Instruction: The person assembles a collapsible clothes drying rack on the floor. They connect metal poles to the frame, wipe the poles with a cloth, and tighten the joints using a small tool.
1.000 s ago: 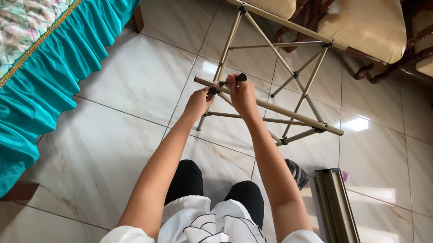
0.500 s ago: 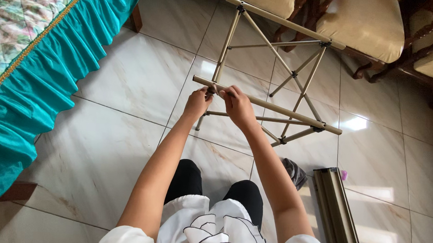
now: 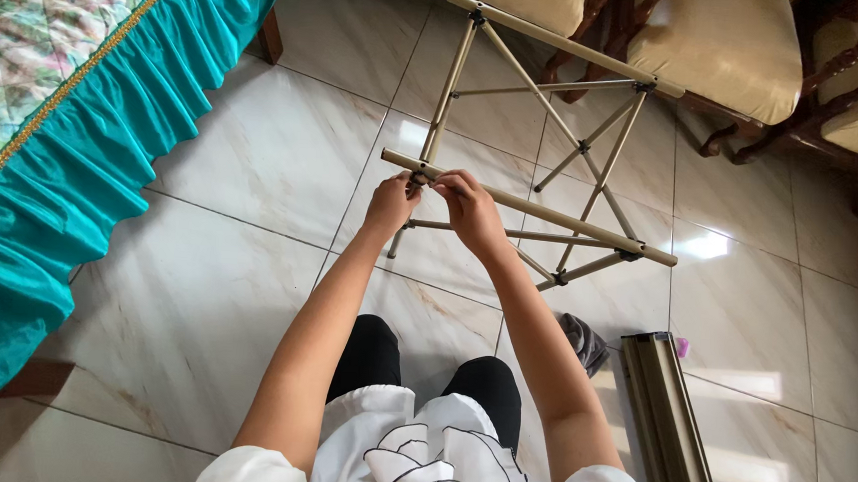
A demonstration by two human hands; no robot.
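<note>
Glossy pale tiled floor (image 3: pixel 255 171), a teal-skirted bed (image 3: pixel 87 151) at left, cushioned chairs (image 3: pixel 719 50) beyond. A folding frame of thin beige metal tubes (image 3: pixel 554 140) stands in front of the seated person. Both the left hand (image 3: pixel 392 204) and right hand (image 3: pixel 471 209) pinch its near top bar (image 3: pixel 550 211), fingers closed narrowly. It looks light, rigid and smooth, best gripped at the bars

No packages, labels or signs are visible. No screens are visible around the metal frame (image 3: pixel 543 169) either.
</note>
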